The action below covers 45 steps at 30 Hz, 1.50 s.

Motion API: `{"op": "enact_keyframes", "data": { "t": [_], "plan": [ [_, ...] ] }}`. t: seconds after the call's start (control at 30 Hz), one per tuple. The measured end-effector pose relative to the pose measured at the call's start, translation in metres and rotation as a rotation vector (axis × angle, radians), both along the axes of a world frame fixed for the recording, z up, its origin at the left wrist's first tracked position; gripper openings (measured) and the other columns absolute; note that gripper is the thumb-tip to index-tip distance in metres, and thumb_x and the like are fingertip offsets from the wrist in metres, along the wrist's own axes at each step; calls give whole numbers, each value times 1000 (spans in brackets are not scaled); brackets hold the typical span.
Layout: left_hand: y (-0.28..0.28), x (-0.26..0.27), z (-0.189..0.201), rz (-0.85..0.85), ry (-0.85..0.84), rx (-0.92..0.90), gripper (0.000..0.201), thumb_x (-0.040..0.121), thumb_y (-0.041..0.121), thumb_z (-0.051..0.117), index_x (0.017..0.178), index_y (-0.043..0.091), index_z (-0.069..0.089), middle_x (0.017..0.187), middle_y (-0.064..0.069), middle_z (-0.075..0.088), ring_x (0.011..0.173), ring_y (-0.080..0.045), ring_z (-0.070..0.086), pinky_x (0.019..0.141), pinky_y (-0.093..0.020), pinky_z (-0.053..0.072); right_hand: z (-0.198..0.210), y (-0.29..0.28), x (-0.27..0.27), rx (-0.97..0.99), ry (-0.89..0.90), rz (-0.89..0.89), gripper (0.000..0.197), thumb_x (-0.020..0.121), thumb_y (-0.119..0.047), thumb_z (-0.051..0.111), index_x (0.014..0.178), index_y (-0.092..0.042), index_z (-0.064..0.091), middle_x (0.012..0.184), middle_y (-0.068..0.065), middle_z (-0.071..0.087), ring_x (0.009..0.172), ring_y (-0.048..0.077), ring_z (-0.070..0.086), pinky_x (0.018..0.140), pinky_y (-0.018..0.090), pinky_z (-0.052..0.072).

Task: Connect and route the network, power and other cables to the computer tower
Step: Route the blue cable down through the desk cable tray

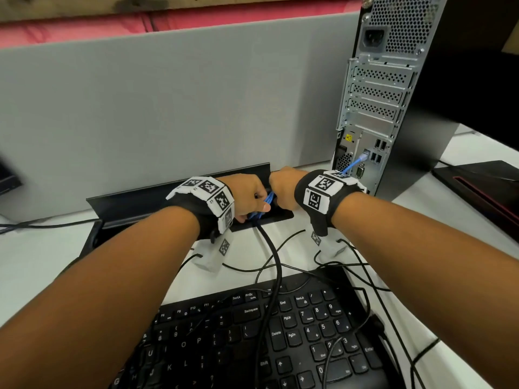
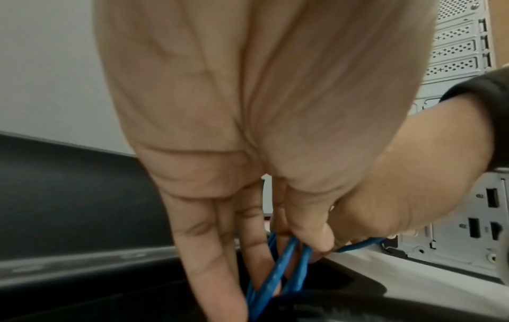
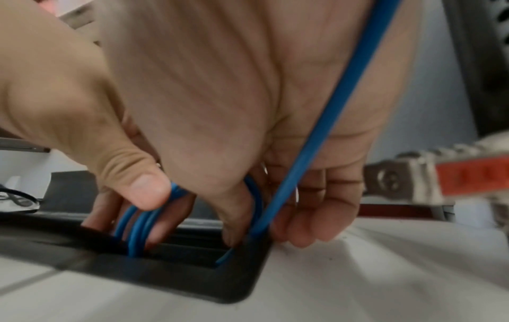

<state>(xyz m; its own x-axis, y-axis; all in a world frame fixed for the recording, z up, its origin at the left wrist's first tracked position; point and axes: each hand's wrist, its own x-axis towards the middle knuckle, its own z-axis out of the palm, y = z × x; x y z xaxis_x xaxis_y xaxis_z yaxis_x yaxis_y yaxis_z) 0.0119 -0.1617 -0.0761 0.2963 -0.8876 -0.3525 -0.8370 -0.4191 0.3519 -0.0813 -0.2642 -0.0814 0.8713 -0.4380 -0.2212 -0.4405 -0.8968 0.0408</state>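
A blue network cable [image 1: 352, 164] is plugged into the rear of the computer tower [image 1: 393, 94] and runs down to a black cable slot [image 1: 280, 215] in the desk. My left hand [image 1: 252, 203] pinches several loops of that cable [image 2: 278, 274] between thumb and fingers, with the fingers reaching down into the slot. My right hand [image 1: 282, 192] is just beside it, pinching the taut cable strand [image 3: 330, 113] at the slot's right corner [image 3: 242, 276]. A thick black cable [image 1: 276, 265] comes out of the slot toward the keyboard.
A black keyboard [image 1: 252, 332] lies near me with thin black wires strewn over it. The slot's raised lid [image 1: 168, 192] stands against a grey partition [image 1: 168, 94]. A black and red device [image 1: 483, 186] lies at the right. The tower's power socket [image 1: 373, 37] has nothing plugged in.
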Motion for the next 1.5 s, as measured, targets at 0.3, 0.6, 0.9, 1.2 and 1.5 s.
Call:
{"op": "enact_keyframes", "data": {
  "t": [0.3, 0.6, 0.9, 1.2, 1.5],
  "plan": [
    [3, 11, 4, 61, -318, 125, 13, 92, 9, 54, 95, 2, 65, 89, -11, 71, 81, -27, 70, 81, -40, 59, 6, 0, -6, 29, -156, 121, 10, 91, -13, 68, 93, -14, 58, 85, 4, 51, 76, 21, 54, 65, 31, 46],
    [-22, -11, -12, -54, -556, 327, 28, 98, 23, 54, 121, 7, 61, 113, -9, 66, 106, -25, 63, 86, -31, 48, 10, 11, -8, -73, -20, 223, 9, 92, -12, 65, 99, -7, 66, 72, 2, 45, 58, 15, 47, 49, 25, 42],
    [-21, -9, -11, 22, -396, 101, 28, 84, 14, 70, 62, 19, 53, 58, 2, 57, 73, -24, 67, 77, -34, 57, 8, 20, -12, -60, 116, 266, 19, 94, -14, 56, 107, -9, 69, 77, 0, 55, 79, 21, 56, 71, 30, 49],
    [-20, -10, -16, 21, -381, 102, 24, 87, 9, 59, 65, 15, 52, 62, -2, 54, 62, -21, 56, 61, -29, 48, 4, 26, -15, 2, 204, 233, 24, 97, -17, 52, 117, -10, 64, 104, 5, 62, 91, 21, 58, 78, 29, 50],
    [-15, -6, -15, 216, -16, 243, 14, 94, 20, 51, 85, 12, 59, 76, -6, 55, 63, -18, 50, 59, -26, 42, 5, 25, -19, -56, 248, 194, 29, 99, -20, 46, 125, -14, 56, 104, 3, 55, 123, 24, 46, 84, 30, 29]
  ]
}}
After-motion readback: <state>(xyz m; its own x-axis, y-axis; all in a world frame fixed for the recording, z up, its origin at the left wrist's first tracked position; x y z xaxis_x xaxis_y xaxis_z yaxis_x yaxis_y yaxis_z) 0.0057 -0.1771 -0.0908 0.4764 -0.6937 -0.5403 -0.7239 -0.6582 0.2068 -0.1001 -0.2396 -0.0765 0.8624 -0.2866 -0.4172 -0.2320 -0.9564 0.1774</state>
